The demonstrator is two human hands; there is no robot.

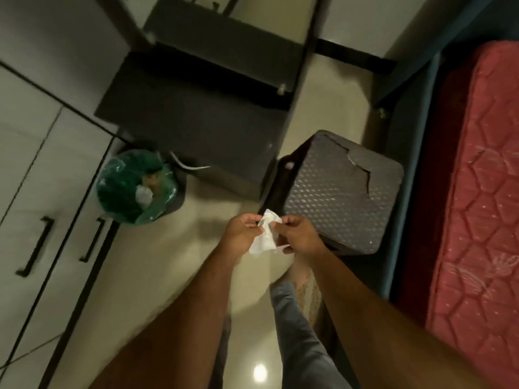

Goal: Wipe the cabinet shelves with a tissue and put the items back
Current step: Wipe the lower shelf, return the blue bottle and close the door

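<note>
Head view, looking pretty much straight down at the floor [219,209]. Both hands are out in front holding a white tissue [265,233] between them. The left hand [242,233] has its fingers curled in and pinches the tissue's left edge near the top, and the right hand [298,234] pinches the right side, thumb and fingers closed on it. The tissue looks crumpled and hangs down a bit below the hands, over the pale tiled floor.

Just past the hands to the right there's a dark woven-pattern stool [342,192] with a crack running across its top. Left of the hands, well apart from them, sits a small bin [137,186] lined with a green bag, with some white crumpled stuff and something brownish inside, can't tell exactly what. Behind the bin is a dark cabinet [193,108] with its shelves stepping back toward the top of the frame; it's blurry, so I can't make out anything on them. On the far left are white cupboard doors [36,192] with black bar handles. On the right edge there's a bed with a red quilted mattress [483,192]. The person's leg in grey trousers [297,338] shows below the arms.
</note>
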